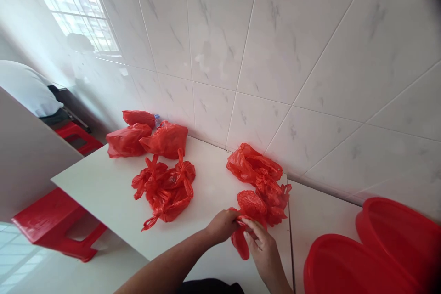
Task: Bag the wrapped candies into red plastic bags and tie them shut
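Red and limp, the bag (242,244) is pinched by left hand (223,226) and right hand (264,244), likely for control. Bunched bags (167,191) lie apart on the surface (211,183).

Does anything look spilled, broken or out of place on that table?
Nothing stands out. The red bags on the table are crumpled and bunched, but no spill or obvious tear shows. The left hand and right hand hold a gathered bag.
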A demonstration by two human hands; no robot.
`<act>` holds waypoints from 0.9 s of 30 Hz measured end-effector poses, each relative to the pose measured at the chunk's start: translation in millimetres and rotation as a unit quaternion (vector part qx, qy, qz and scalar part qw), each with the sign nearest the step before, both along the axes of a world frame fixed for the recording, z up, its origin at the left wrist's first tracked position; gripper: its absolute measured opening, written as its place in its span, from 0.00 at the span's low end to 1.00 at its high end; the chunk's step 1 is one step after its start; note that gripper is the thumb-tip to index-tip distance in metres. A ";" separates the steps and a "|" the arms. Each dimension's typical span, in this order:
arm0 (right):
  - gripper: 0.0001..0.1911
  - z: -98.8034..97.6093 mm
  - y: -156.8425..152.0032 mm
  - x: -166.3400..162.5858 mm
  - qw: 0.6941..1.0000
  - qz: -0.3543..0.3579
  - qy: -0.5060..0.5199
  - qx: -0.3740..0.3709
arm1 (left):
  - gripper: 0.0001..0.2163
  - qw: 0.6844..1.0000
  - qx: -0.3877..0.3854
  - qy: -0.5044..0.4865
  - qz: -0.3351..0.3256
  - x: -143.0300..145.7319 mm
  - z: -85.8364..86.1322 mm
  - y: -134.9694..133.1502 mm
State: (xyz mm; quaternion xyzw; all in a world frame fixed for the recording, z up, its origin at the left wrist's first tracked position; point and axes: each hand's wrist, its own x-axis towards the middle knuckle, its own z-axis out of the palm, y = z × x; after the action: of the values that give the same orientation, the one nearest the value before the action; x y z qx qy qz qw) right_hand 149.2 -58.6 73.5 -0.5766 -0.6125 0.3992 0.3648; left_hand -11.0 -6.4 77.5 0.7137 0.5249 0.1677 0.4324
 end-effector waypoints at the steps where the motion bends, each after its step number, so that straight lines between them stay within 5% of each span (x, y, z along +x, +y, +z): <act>1: 0.18 -3.6 -1.0 4.8 1.000 -0.011 -0.003 -0.001 | 0.10 1.000 0.005 -0.005 0.017 -7.4 4.4 2.8; 8: 0.18 -30.6 -21.3 29.8 0.995 -0.040 -0.018 -0.093 | 0.09 0.986 0.058 -0.023 0.156 -81.4 44.9 14.3; 15: 0.15 -55.2 -42.4 27.1 0.990 0.002 -0.035 -0.138 | 0.08 0.914 0.196 0.075 0.346 -152.9 72.2 23.9; 19: 0.18 -72.1 -41.6 34.3 0.990 -0.039 -0.094 -0.102 | 0.12 0.857 0.281 0.198 0.384 -187.4 69.3 33.8; 22: 0.21 -86.1 -34.1 44.1 0.979 -0.126 -0.152 -0.055 | 0.16 0.848 0.231 0.305 0.366 -199.0 58.8 35.7; 27: 0.25 -103.6 -14.2 53.5 0.975 -0.140 -0.159 -0.069 | 0.28 0.858 0.196 0.352 0.318 -168.4 29.3 28.0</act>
State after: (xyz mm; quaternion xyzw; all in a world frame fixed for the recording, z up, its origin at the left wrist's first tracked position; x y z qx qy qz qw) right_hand 202.8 -72.7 -30.1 -0.7366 -0.5470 0.2887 0.2737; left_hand -179.4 21.6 106.8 0.5890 0.7971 0.1328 -0.0071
